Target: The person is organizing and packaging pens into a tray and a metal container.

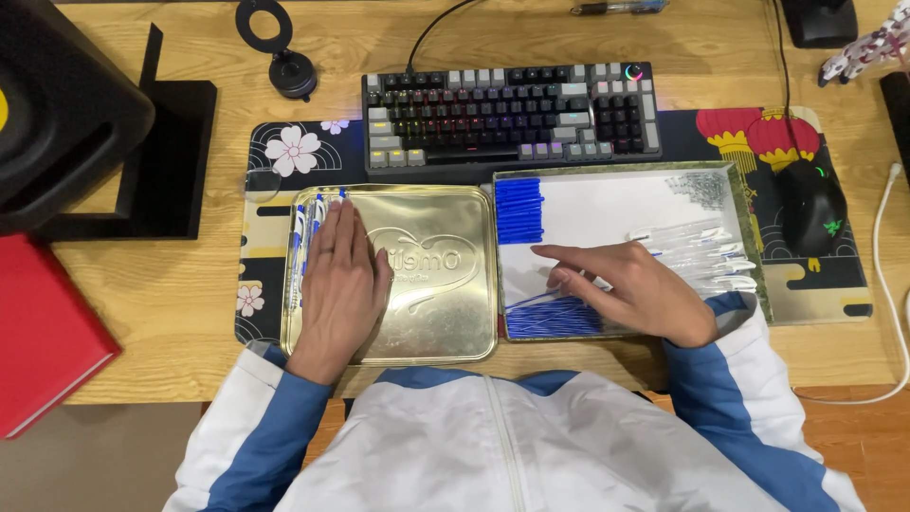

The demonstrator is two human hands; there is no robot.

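Now, from the head camera: the left hand (339, 280) lies flat on finished pens (308, 242) in the gold tin lid (445, 284); the right hand (633, 289) pinches a blue refill (550, 297), with many refills (519, 210) and clear barrels (706, 248) beyond its fingers left.

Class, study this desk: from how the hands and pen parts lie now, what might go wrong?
1. The left hand lies flat on assembled pens at the gold tin lid's left edge; they might roll off.
2. The right hand reaches among thin blue refills heaped at the white tray's front edge; some may get flicked out.
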